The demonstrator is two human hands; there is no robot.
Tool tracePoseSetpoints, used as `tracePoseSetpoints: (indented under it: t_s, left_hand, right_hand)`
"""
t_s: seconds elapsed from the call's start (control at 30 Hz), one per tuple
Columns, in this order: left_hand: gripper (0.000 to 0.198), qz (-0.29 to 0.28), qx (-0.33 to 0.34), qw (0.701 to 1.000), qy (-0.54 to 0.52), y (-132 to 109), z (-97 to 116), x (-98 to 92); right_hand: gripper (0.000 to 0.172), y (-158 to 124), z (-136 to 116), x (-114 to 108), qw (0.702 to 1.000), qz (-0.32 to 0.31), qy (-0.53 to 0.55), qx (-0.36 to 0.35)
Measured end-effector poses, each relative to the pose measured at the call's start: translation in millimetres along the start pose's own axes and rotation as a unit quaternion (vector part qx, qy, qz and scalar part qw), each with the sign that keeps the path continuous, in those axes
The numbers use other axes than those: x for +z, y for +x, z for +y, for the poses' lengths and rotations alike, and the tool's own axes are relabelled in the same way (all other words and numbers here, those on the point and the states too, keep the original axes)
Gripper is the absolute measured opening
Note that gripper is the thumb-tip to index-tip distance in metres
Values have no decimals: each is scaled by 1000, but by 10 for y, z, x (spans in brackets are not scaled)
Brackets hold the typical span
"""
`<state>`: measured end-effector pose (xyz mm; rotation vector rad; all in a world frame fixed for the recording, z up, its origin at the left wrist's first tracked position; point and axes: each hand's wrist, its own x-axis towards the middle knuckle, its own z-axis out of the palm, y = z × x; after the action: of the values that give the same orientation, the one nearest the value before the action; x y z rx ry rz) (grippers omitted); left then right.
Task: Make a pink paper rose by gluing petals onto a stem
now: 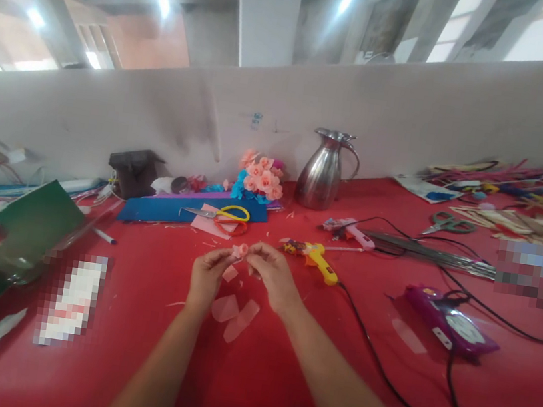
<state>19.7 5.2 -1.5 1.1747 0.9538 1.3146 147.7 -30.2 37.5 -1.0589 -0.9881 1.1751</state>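
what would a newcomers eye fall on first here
Probably the red table, with the left hand and right hand holding a small pink flower over its middle. Beyond them, near the wall, stand a shiny jug and, left of it, peach flowers. A yellow glue gun lies right of the hands.

The flower (241, 250) is showing pale pink against the plain red desk (140, 347). Around it, at twelve o'clock, the bouquet (263, 181) is mixing peach-pink with blue; at eleven, scissors (218, 215) are pairing yellow with orange; at one, a jug (320, 176) is gleaming silver; at three, a glue gun (317, 257) is showing yellow, a box (440, 316) purple; at nine, a sheet (50, 216) is showing green.
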Motion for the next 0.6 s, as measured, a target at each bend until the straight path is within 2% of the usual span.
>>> tracePoseSetpoints:
  t_s: [0.13, 0.27, 0.6]
  left_hand:
    - [20, 17, 9, 999, 49, 10, -9, -10]
    - [21, 24, 9, 998, 61, 12, -5, -8]
    - [21, -26, 6, 999, 20, -13, 37, 5]
  right_hand:
    - [10, 6, 2, -7, 999, 12, -12, -37]
    - [10, 12, -2, -8, 998, 24, -36, -44]
    - [6, 20, -5, -7, 1000, 19, -17, 17]
